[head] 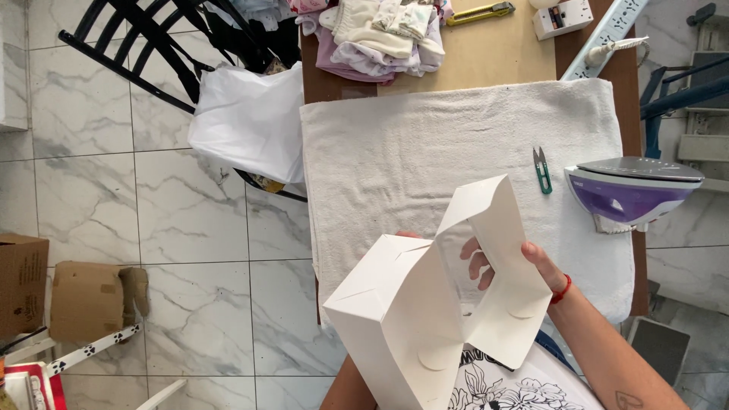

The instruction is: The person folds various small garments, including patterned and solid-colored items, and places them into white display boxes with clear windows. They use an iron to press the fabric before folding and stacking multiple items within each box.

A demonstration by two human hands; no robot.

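Observation:
A white cardboard box (387, 311) with its lid flaps up is held over the near edge of a white towel (425, 152) spread on the table. My right hand (531, 262) grips the box's raised flap, fingers showing through the window cut-out; a red cord is on that wrist. My left hand is almost wholly hidden behind the box body; only fingertips (410, 235) peek over its top edge, and the forearm comes in under the box.
On the towel lie small green-handled thread snips (541, 168) and a purple and grey iron (634, 190) at the right edge. Folded clothes (380, 34), a yellow cutter (480, 13) and a power strip (562, 17) sit farther back. A white bag (250, 121) hangs on a black chair; cardboard boxes (23, 285) stand on the marble floor.

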